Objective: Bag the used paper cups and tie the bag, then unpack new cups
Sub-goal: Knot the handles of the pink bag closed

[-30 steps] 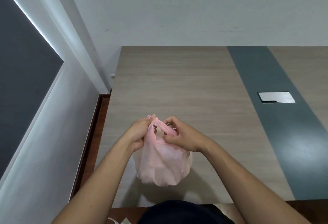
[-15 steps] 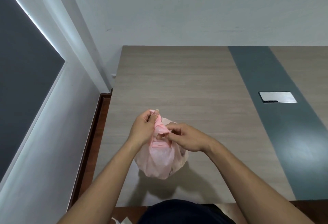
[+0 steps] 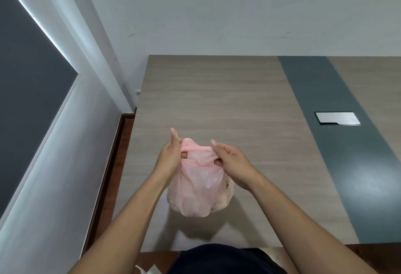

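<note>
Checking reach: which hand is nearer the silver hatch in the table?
Right. The right hand holds the bag left of the silver hatch; the left hand is farther left.

Pale pink bag point(image 3: 198, 189) — wood-grain table point(image 3: 217, 95), slate-grey stripe point(image 3: 338, 143) — silver plate point(image 3: 337, 118).

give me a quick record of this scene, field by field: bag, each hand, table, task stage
bag: pink plastic bag, bulging, contents not clearly visible
handles: handles stretched between the two hands, no finished knot visible
left: left hand grips one handle, thumb raised
right: right hand pinches the other handle
surface: wood-look table with a dark strip and a metal plate set in it
new cups: none in view
stage: tying the bag
</note>
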Tool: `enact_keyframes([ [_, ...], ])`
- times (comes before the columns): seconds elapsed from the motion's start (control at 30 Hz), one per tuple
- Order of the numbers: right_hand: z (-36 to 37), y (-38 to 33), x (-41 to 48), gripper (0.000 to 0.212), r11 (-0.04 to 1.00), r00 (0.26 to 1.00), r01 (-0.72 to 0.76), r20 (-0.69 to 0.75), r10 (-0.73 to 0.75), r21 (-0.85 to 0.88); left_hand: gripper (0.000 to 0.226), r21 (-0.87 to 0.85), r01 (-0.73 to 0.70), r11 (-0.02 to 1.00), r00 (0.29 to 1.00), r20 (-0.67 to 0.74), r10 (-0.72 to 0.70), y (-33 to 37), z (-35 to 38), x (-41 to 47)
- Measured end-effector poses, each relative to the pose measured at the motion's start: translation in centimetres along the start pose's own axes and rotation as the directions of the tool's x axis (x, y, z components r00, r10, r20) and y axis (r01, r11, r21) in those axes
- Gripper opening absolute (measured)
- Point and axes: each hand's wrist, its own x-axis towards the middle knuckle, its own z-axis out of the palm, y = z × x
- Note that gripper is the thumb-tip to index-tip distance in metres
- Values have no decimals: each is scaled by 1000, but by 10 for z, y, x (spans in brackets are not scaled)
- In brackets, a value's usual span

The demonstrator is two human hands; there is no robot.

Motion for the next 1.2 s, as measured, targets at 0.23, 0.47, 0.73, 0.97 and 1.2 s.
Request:
enact_keyframes([
  [0.23, 8, -1, 10, 39, 853, 945, -72, -239, 224, 518, 84, 3, -7, 1000, 999, 37, 7, -4, 0, -7],
  [0.47, 13, 9, 10, 26, 814, 919, -118, -247, 306, 569, 66, -326, 21, 945, 974, 221, 54, -2, 7, -15],
  [0.73, 35, 8, 1, 44, 976, 972, -15, -225, 65, 217, 51, -64, -88, 994, 899, 425, 107, -9, 25, -27],
  [0.97, 27, 14, -2, 26, 982, 998, -42, -36, 49, 182, 44, -253, 52, 966, 964, 266, 18, -12, 25, -22],
  [1.2, 18, 3, -13, 36, 989, 984, 148, 94, -149, 12, 55, -354, 155, 922, 962, 267, -59, -15, 25, -12],
])
